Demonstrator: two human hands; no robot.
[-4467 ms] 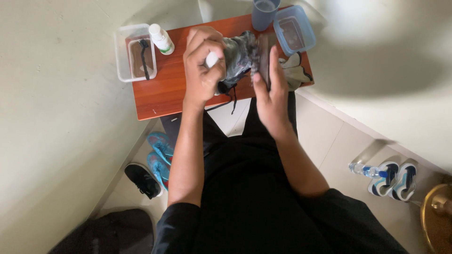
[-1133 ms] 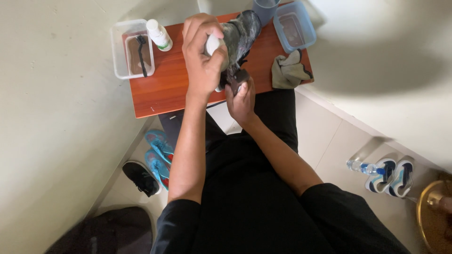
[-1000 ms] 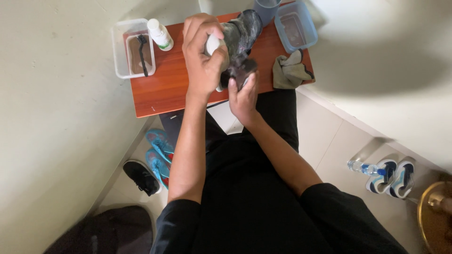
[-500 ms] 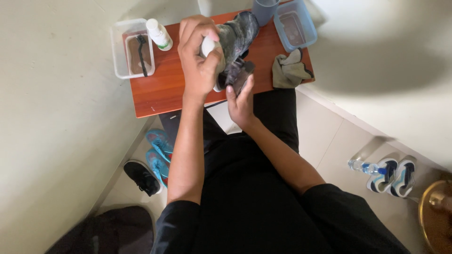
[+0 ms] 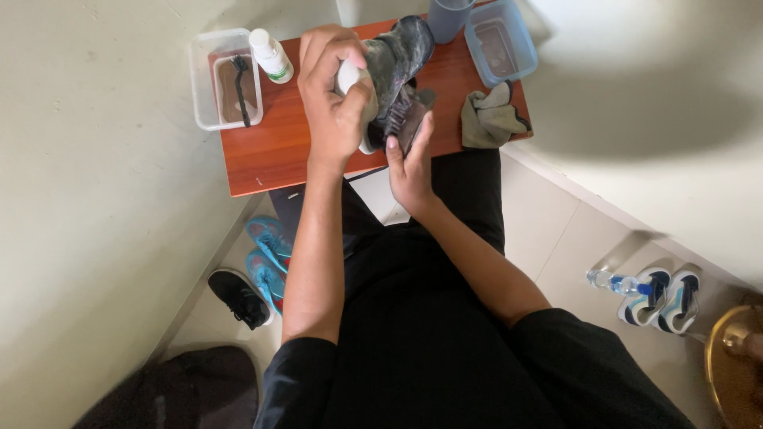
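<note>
Cleaning is judged underway: a dirty grey shoe (image 5: 397, 71) is gripped above the desk (image 5: 286, 143) by the right hand (image 5: 409, 159), while a white applicator (image 5: 350, 77) is clasped against it by the left hand (image 5: 334, 103); steady support is needed next.

Dark grey, grimy shoe (image 5: 397, 67), tilted toe-up above the red-brown table (image 5: 274, 147); small white object (image 5: 348, 75) pressed against its side, mostly hidden.

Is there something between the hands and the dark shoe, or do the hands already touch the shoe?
Nothing visible stands between them. The right hand grips the dark shoe from below. The left hand presses a white object against its side. The grey cloth lies apart on the wooden table.
</note>
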